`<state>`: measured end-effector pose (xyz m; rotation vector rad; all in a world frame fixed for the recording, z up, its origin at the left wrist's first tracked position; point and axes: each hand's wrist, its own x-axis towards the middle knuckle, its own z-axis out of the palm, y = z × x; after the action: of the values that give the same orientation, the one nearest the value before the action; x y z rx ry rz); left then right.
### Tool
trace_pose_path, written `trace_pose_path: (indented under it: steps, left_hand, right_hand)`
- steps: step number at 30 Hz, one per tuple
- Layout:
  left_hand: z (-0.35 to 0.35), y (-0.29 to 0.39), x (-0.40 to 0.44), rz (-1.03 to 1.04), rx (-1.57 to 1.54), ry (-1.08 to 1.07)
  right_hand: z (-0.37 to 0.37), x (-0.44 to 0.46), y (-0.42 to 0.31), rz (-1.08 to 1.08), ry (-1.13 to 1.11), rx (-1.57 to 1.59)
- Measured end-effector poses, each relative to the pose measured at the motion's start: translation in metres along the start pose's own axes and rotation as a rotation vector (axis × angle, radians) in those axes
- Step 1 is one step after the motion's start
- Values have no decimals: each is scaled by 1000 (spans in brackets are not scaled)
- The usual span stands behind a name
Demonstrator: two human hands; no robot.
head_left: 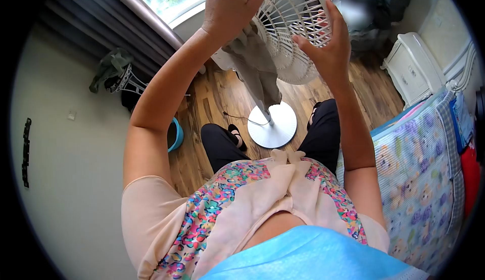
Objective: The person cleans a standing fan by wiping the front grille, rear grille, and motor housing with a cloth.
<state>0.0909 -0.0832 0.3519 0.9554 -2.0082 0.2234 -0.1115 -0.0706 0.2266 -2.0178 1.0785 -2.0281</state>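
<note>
A white standing fan (293,32) is in front of me, its round slatted grille tilted up between my hands. My left hand (230,9) is closed on a grey-brown cloth (255,62) at the top left of the grille; the cloth hangs down over the fan's stand. With thumb and fingers apart around the rim, my right hand (331,50) grips the right side of the grille. The fan's round white base (273,126) stands on the floor between my feet, with a thin dark cord beside it.
To the right is a bed with a patterned cover (404,179), and beyond it a white nightstand (414,70). A blue bucket (175,134) stands at left near a small white rack (131,83). Grey curtains (116,17) hang by the window; dark bags (364,7) lie at the back.
</note>
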Motion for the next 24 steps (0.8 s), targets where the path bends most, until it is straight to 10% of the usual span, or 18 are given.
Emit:
trace_pose_path:
  steps: [20, 24]
  left_hand:
    - [44, -16, -45, -35, 162, 249]
    - [53, -4, -80, 47, 112, -26]
  right_hand:
    - [4, 2, -8, -33, -48, -86]
    - [-1, 2, -3, -3, -41, -50]
